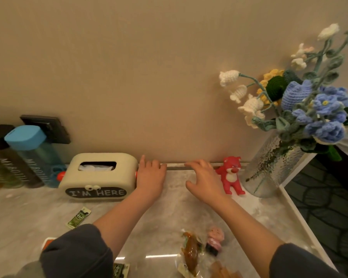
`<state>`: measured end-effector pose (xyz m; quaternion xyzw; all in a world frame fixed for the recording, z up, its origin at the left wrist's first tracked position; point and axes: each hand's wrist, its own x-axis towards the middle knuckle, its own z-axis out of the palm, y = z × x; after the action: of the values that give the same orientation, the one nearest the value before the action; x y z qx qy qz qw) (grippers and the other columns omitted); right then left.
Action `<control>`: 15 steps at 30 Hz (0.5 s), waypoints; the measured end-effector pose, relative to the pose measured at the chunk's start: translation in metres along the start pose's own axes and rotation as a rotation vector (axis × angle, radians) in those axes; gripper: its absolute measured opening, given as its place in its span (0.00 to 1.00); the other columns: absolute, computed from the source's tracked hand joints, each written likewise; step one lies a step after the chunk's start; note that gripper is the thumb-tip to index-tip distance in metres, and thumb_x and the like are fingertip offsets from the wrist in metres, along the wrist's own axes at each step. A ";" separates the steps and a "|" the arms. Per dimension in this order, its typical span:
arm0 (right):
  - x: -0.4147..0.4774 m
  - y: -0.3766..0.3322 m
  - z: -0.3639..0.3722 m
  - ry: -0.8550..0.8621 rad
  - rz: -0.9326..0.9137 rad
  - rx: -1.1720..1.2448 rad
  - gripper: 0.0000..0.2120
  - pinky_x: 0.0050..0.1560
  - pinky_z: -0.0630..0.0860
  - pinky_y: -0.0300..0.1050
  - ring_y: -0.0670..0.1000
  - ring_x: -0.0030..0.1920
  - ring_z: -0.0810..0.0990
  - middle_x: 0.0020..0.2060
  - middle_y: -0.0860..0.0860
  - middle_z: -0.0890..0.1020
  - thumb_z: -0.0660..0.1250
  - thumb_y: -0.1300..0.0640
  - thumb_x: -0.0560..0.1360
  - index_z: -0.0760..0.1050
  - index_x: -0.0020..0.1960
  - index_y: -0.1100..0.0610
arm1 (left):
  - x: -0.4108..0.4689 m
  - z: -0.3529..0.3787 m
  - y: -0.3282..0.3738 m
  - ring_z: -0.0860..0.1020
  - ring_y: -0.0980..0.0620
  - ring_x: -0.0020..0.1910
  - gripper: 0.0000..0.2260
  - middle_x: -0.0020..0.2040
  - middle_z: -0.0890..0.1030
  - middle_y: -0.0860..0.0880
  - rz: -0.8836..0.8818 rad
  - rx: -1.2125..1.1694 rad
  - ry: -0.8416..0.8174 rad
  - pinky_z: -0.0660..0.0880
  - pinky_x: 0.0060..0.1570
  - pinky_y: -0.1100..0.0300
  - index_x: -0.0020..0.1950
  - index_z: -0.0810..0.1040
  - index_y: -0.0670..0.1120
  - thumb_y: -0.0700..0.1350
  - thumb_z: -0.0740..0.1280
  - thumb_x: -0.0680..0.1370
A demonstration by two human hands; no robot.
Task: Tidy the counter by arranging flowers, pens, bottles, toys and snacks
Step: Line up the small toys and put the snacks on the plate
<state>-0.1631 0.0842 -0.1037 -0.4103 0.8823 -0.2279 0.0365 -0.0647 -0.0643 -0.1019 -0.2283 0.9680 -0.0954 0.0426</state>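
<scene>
Grey sleeves (78,251) foremost, left hand (150,175) stretched forward, flat against tissue box (100,177), right hand (203,178) splayed, empty, beside red bear (231,174)

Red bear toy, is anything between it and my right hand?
Nothing visible. The right hand is open just left of the red bear toy, with no object between them; the glass vase stands on the bear's far side.

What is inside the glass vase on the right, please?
Crocheted flowers, blue, white and yellow, stand in the glass vase; their green stems show through its textured wall. Whether it holds water cannot be seen.
</scene>
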 end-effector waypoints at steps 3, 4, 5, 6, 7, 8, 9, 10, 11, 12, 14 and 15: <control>-0.004 0.005 0.003 -0.044 0.038 0.036 0.26 0.59 0.73 0.45 0.50 0.64 0.71 0.63 0.47 0.73 0.67 0.52 0.70 0.71 0.69 0.47 | 0.002 0.004 0.000 0.69 0.41 0.61 0.16 0.62 0.70 0.44 0.013 -0.037 0.043 0.64 0.64 0.49 0.68 0.68 0.48 0.43 0.58 0.80; -0.005 0.008 0.004 -0.046 0.056 0.058 0.26 0.58 0.73 0.45 0.49 0.63 0.72 0.63 0.47 0.73 0.67 0.53 0.71 0.71 0.69 0.47 | 0.004 0.005 0.000 0.68 0.42 0.61 0.17 0.62 0.69 0.45 0.043 -0.088 0.066 0.66 0.60 0.51 0.68 0.68 0.48 0.43 0.59 0.79; -0.007 0.011 0.004 -0.041 0.078 0.085 0.25 0.56 0.74 0.44 0.48 0.61 0.73 0.62 0.47 0.74 0.67 0.53 0.71 0.72 0.68 0.48 | 0.005 0.007 0.001 0.67 0.43 0.61 0.18 0.62 0.69 0.46 0.087 -0.155 0.083 0.68 0.57 0.52 0.69 0.68 0.49 0.43 0.59 0.79; -0.008 0.014 0.004 -0.034 0.106 0.115 0.24 0.52 0.75 0.43 0.46 0.58 0.75 0.59 0.46 0.76 0.68 0.54 0.70 0.73 0.66 0.48 | 0.007 0.007 0.003 0.66 0.44 0.62 0.18 0.63 0.69 0.47 0.130 -0.233 0.092 0.69 0.56 0.53 0.69 0.68 0.50 0.44 0.60 0.79; -0.010 0.016 0.004 -0.027 0.140 0.147 0.23 0.49 0.75 0.42 0.45 0.53 0.77 0.55 0.46 0.78 0.68 0.55 0.70 0.74 0.65 0.48 | 0.009 0.007 0.008 0.66 0.45 0.62 0.20 0.64 0.69 0.48 0.163 -0.320 0.095 0.70 0.56 0.53 0.70 0.68 0.51 0.45 0.61 0.78; -0.012 0.019 0.003 -0.019 0.178 0.182 0.21 0.46 0.76 0.42 0.44 0.48 0.77 0.50 0.45 0.78 0.68 0.56 0.70 0.75 0.63 0.48 | 0.011 0.007 0.014 0.66 0.46 0.62 0.21 0.64 0.70 0.49 0.179 -0.407 0.098 0.70 0.57 0.54 0.71 0.68 0.52 0.46 0.63 0.77; -0.013 0.022 0.002 -0.008 0.220 0.219 0.19 0.43 0.76 0.44 0.44 0.44 0.77 0.45 0.44 0.79 0.68 0.57 0.70 0.76 0.60 0.49 | 0.014 0.007 0.022 0.66 0.46 0.63 0.24 0.64 0.70 0.49 0.185 -0.486 0.103 0.69 0.59 0.55 0.72 0.66 0.53 0.47 0.65 0.76; -0.015 0.026 0.000 0.007 0.264 0.255 0.16 0.42 0.75 0.44 0.45 0.42 0.77 0.41 0.44 0.78 0.67 0.59 0.70 0.76 0.57 0.48 | 0.016 0.006 0.031 0.66 0.47 0.63 0.27 0.65 0.70 0.50 0.191 -0.552 0.110 0.68 0.60 0.56 0.72 0.65 0.53 0.47 0.67 0.74; -0.016 0.031 -0.002 0.023 0.307 0.282 0.14 0.40 0.74 0.44 0.46 0.40 0.78 0.38 0.45 0.78 0.67 0.60 0.70 0.75 0.53 0.47 | 0.019 0.006 0.039 0.66 0.47 0.63 0.29 0.65 0.70 0.50 0.199 -0.607 0.117 0.68 0.61 0.57 0.73 0.64 0.53 0.46 0.68 0.73; -0.019 0.036 -0.005 0.040 0.343 0.295 0.11 0.39 0.73 0.44 0.46 0.38 0.77 0.35 0.45 0.77 0.67 0.60 0.70 0.74 0.49 0.47 | 0.022 0.005 0.048 0.66 0.48 0.64 0.31 0.65 0.71 0.50 0.209 -0.655 0.125 0.67 0.61 0.57 0.73 0.63 0.53 0.46 0.70 0.72; -0.024 0.046 -0.011 0.080 0.392 0.288 0.09 0.38 0.71 0.43 0.44 0.37 0.76 0.32 0.45 0.76 0.67 0.59 0.69 0.71 0.42 0.46 | 0.029 0.003 0.063 0.66 0.48 0.64 0.33 0.66 0.71 0.51 0.227 -0.724 0.135 0.68 0.62 0.57 0.73 0.64 0.53 0.46 0.71 0.70; -0.027 0.051 -0.014 0.099 0.410 0.281 0.09 0.39 0.71 0.44 0.44 0.37 0.75 0.32 0.45 0.75 0.67 0.59 0.69 0.70 0.40 0.46 | 0.033 0.002 0.069 0.67 0.48 0.64 0.33 0.66 0.72 0.50 0.237 -0.748 0.138 0.67 0.62 0.57 0.73 0.64 0.52 0.45 0.71 0.70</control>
<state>-0.1849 0.1374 -0.1160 -0.2020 0.9075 -0.3558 0.0954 -0.1235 -0.0186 -0.1196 -0.1076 0.9562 0.2540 -0.0980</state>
